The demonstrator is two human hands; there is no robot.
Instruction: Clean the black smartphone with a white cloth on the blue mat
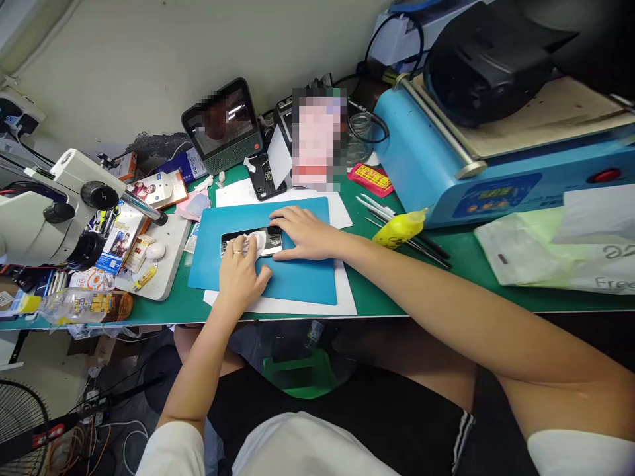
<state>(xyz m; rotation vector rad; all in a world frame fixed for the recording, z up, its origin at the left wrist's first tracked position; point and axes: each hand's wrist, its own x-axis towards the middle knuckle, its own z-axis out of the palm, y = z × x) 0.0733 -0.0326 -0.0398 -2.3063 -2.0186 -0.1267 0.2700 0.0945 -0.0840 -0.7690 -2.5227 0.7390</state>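
Note:
A dark phone-like device (273, 242) with a shiny surface lies on a blue mat (302, 284), with white paper under the mat. My left hand (241, 272), a ring on one finger, presses a small white cloth or tissue (258, 240) onto the device, its fingers bent over it. At the device's right end, my right hand (305, 233) rests with thumb and fingers apart, touching the edge and holding it against the mat.
A microscope (64, 205) and a plastic bottle (86, 306) are at the left. Behind the mat stand a smart display (223, 125) and a glass jar (359, 142). Right of it lie a yellow bottle (398, 229), tweezers, a blue machine (516, 178) and a plastic bag (526, 251).

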